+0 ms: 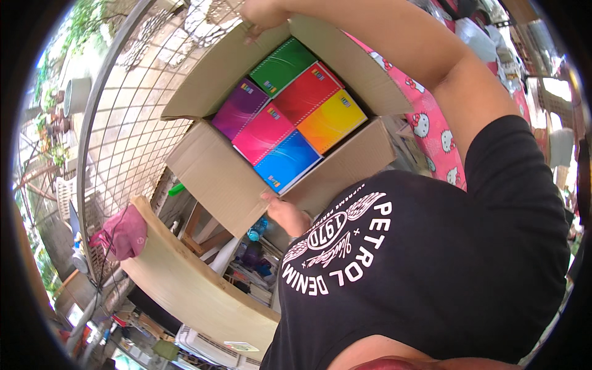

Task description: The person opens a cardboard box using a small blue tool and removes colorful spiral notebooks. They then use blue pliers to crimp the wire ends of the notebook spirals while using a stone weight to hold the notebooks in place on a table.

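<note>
A brown cardboard box [336, 163] stands in front of me, its flaps folded outward. Inside, colourful covers that look like notebooks lie in two rows: green [283, 66], red [308, 92], yellow [333, 120], purple [240, 108], pink [264, 132] and blue [288, 161]. At the near corner my left hand [287, 216] grips the box between two flaps, thumb on the cardboard. My right arm reaches across the top of the view, and my right hand [265, 13] is closed at the far flap's edge; its fingers are partly hidden.
Wire mesh in a metal frame [92, 129] rises at the left, with a pink cap [125, 231] near its foot. A curved pale wooden panel [203, 296] stands at lower left. Pink cartoon-print cloth [431, 126] lies right of the box. Shelved clutter [250, 271] sits below it.
</note>
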